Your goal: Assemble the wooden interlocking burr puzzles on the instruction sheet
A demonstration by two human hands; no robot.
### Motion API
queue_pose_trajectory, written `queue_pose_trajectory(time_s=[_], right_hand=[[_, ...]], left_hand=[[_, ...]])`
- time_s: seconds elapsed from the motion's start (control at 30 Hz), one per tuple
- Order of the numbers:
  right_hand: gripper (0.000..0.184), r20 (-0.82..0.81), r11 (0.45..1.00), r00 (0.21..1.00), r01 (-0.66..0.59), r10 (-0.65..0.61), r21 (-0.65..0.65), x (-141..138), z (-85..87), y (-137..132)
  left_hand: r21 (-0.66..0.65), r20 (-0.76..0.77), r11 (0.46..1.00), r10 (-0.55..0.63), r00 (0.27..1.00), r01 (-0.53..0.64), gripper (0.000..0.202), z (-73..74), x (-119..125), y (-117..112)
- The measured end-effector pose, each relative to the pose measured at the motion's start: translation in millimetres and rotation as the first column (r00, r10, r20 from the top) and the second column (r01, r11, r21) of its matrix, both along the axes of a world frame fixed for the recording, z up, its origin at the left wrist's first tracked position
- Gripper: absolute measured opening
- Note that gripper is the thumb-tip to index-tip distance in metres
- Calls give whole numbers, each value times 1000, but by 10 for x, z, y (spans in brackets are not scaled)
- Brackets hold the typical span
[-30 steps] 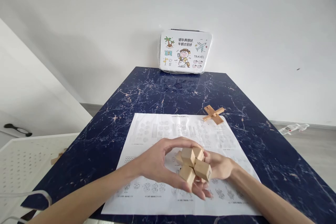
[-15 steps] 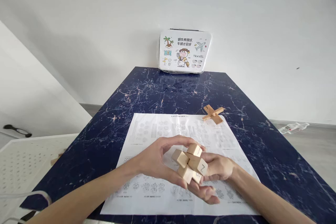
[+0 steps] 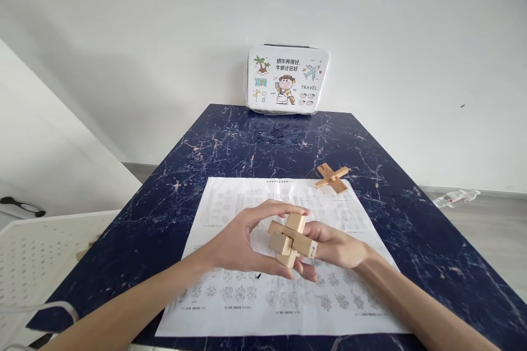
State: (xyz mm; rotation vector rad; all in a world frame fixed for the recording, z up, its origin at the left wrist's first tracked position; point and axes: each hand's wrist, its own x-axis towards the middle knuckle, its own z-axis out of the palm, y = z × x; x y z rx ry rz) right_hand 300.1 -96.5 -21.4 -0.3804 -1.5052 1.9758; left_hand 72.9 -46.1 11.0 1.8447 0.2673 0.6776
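Head camera, and the wooden block cluster [image 3: 280, 242] is up between both hands, above the printed sheet [image 3: 234, 323] on the dark counter [image 3: 230, 145]! The left hand [image 3: 236, 241] has it pinched, thumb low, fingers over the top; the right hand [image 3: 343, 247] grips its right side, some fingertips hidden behind. Here's the danger: uneven pressure could slide one interlocked bar loose, and a slackened left thumb could let the cluster tip and drop pieces onto the sheet.
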Motion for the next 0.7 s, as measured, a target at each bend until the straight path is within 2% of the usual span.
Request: queue_pose_trajectory(time_s=[0.07,0.13,0.23,0.33,0.4,0.5,0.7], right_hand=[[38,71,991,991,112,-116,67,-5,36,-7],[38,136,957,952,253,-273,144,-28,47,-15],[37,254,862,836,415,-487,289,-82,14,-28],[35,336,762,694,499,-636,412,-131,-32,-38],[36,347,711,632,520,-693,473,-152,-44,-43],[35,339,665,590,516,-733,540,-165,-33,-46],[35,351,660,588,465,-729,590,-136,-24,-50]], left_hand=[[-3,-28,999,34,999,-34,82,-3,-16,17],[-11,-54,995,100,993,-101,87,-21,-32,39],[-12,-92,974,223,970,-225,88,-58,-33,62],[-2,-137,944,328,935,-331,80,-74,-6,59],[8,-178,927,371,912,-375,73,-68,13,48],[15,-216,918,389,895,-396,66,-48,25,30],[-3,-179,929,363,915,-369,66,-50,-1,44]])
